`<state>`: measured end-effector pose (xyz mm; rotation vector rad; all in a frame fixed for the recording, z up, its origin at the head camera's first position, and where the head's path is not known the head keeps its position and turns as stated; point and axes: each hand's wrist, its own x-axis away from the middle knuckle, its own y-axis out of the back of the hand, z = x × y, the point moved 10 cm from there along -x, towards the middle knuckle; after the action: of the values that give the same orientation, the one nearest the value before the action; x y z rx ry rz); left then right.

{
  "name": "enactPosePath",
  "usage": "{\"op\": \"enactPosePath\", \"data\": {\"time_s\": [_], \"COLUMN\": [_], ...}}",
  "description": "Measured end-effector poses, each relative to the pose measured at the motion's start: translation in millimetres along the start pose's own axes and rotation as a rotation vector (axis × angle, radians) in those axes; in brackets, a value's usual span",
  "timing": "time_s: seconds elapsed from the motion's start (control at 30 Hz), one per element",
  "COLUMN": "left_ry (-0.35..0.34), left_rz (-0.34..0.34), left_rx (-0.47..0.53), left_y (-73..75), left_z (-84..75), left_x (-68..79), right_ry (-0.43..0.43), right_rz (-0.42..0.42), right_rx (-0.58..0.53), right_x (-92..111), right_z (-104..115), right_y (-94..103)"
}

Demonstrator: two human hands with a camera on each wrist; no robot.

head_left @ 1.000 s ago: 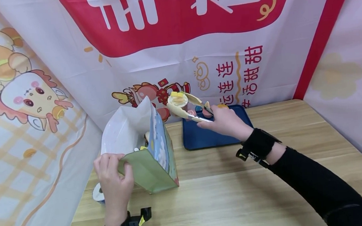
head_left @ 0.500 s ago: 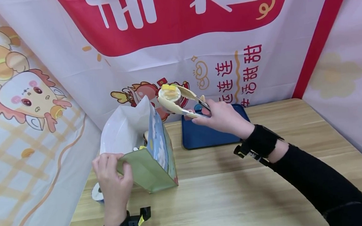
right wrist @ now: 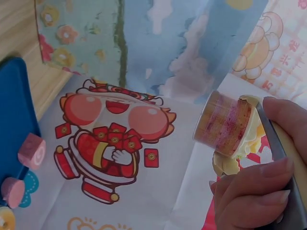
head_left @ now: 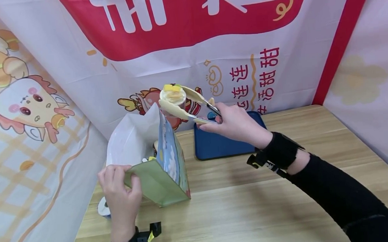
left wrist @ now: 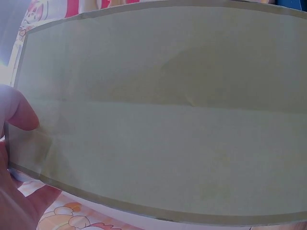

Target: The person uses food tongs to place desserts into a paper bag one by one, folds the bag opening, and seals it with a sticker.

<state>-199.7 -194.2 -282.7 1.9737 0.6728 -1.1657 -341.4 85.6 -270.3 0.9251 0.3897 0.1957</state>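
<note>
My left hand (head_left: 120,194) grips the near edge of a paper bag (head_left: 161,185), thumb on its green outer side and fingers over the rim. The bag leans with its white-lined mouth facing up and left. A brown-edged item (head_left: 155,148) and yellow and white bits show inside. My right hand (head_left: 240,127) holds food tongs (head_left: 175,110) with cream-coloured tips. Between the tips sits a small layered cake in a clear cup (right wrist: 223,124), topped with cream and yellow cubes. The cup hangs in the air, just beyond and right of the bag's far upper corner. In the left wrist view the bag's green panel (left wrist: 153,158) fills most of the picture.
A dark blue tray (head_left: 221,145) lies at the back of the wooden table (head_left: 251,209), against the printed cloth wall. Small pink pieces (right wrist: 32,151) show on it in the right wrist view. A white-topped round item (head_left: 103,208) stands left of the bag.
My right hand has carried the tongs and cake cup left and up, from over the tray toward the bag's mouth. My left hand keeps its grip on the bag.
</note>
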Motion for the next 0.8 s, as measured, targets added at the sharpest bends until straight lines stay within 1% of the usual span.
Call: {"op": "enactPosePath", "data": {"time_s": [0.27,0.57,0.67,0.8], "left_ry": [0.004,-0.009,-0.011,0.004], "left_rz": [0.004,-0.008,-0.01,-0.004], "left_rx": [0.001,0.0,0.0,-0.004], "left_y": [-1.4,-2.0,-2.1,-2.5], "left_z": [0.7,-0.6,-1.2,-0.7], "left_x": [0.4,-0.2,-0.5,0.2], "right_ry": [0.032,0.108,0.108,0.109], "right_rz": [0.024,0.052,0.074,0.097], "right_rx": [-0.024,-0.02,-0.02,0.022], "right_x": [0.9,3.2,4.8,6.7], "right_z": [19.7,49.6,58.0,67.6], "right_y": [0.6,-6.0,-10.3,-15.4]}}
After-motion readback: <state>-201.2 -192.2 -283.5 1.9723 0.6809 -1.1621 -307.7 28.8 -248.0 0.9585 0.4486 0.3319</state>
